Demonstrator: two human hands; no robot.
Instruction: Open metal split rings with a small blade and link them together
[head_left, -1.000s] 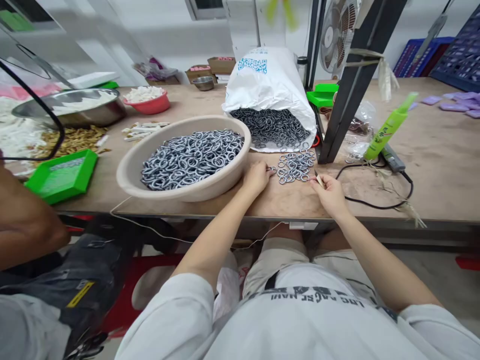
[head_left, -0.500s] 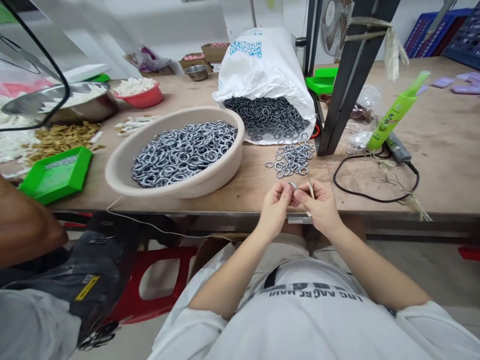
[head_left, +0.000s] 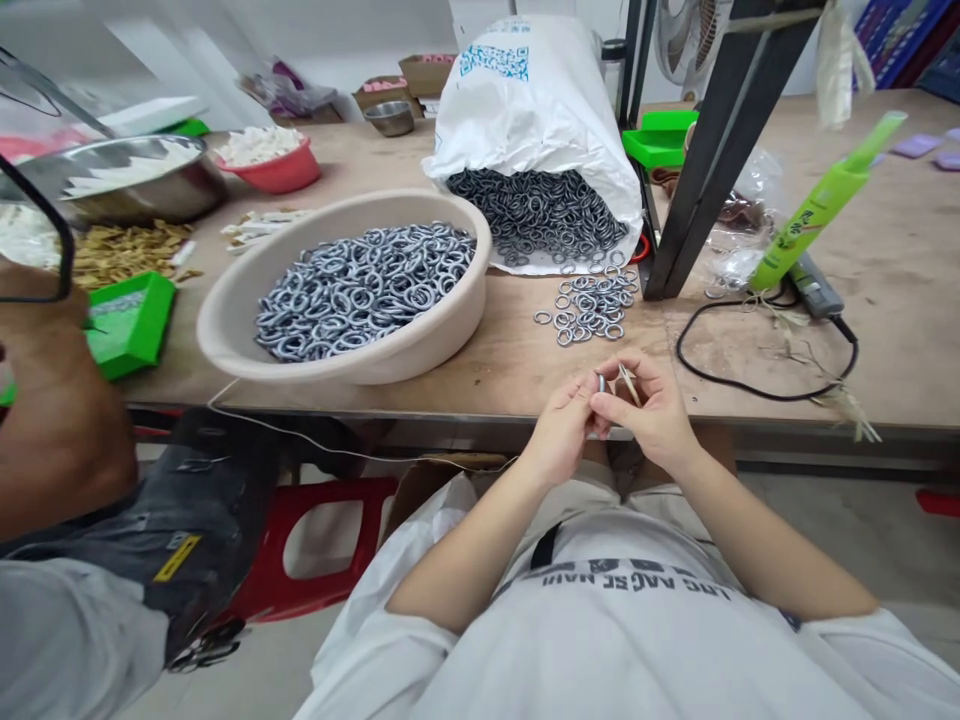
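Observation:
Just over the table's front edge, my left hand pinches a grey ring between its fingers. My right hand touches the left one and is closed on a thin pale strip, perhaps a small tool. Beyond both hands lies a loose pile of grey rings. A beige basin full of such rings stands to the left. Behind the pile, a white sack lies with its mouth open, showing darker rings inside.
A black metal post rises right of the pile. Near it are a green tube and a looped black cable. At the left, another person's arm reaches over a green tray. Farther back sits a red bowl.
The view has shifted a little. My hands have turned slightly, with the ring now more upright between them. The other person's arm has moved up over the green tray.

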